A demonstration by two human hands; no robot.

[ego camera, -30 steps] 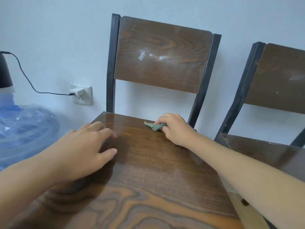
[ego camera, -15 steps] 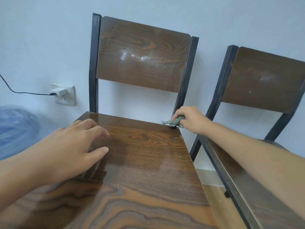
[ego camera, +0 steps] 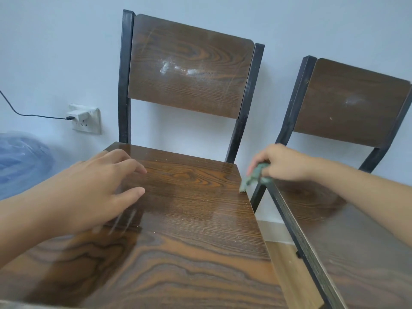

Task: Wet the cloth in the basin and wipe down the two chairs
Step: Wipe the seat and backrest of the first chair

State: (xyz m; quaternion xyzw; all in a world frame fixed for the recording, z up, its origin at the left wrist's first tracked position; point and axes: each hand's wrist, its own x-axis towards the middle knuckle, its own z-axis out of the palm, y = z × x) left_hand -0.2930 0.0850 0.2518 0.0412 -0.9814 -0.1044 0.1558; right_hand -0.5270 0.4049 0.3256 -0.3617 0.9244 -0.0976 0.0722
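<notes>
Cloth [ego camera: 253,179]: small, green; likely soft, limp and light. Hangs at the 3 o'clock edge of the chair seat [ego camera: 196,210].
Right hand [ego camera: 285,162]: fingers pinching the bunched cloth, probably the best hold.
Left hand [ego camera: 95,192]: fingers spread, at the seat's 9 o'clock side.

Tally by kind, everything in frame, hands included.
Wooden chairs: 2
Hands: 2, left hand, right hand
Green cloth: 1
Wall socket: 1
Charger with cable: 1
Blue plastic-wrapped object: 1
Total: 8
</notes>
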